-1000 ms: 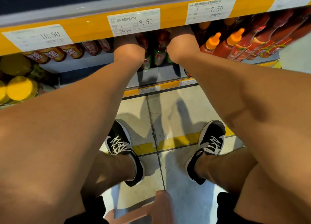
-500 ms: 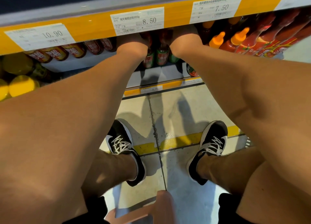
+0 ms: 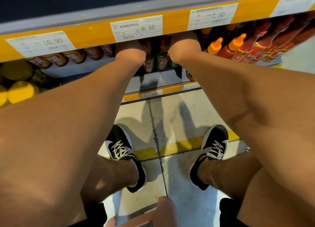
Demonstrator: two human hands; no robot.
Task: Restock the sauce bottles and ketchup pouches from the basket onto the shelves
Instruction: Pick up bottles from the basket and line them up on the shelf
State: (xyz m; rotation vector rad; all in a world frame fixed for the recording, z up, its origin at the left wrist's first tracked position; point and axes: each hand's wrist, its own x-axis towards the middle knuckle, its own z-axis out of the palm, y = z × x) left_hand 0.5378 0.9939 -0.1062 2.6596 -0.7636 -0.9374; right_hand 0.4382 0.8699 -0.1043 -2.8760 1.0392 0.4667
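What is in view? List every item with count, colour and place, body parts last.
price tags: three readable plus one cut off, white, on the yellow upper shelf edge
orange-capped bottles: at least two, red, right, under the 7.50 tag
green-labelled bottles: at least two, dark, between the wrists
red-labelled bottles: several, left, under the 10.90 tag
yellow lids: at least two, far left
pink object: one, bottom centre, unidentifiable
floor line: one, yellow, between the shoes
shoes: two, black with white laces
arms: two, bare, reaching under the shelf edge; past the wrists hidden
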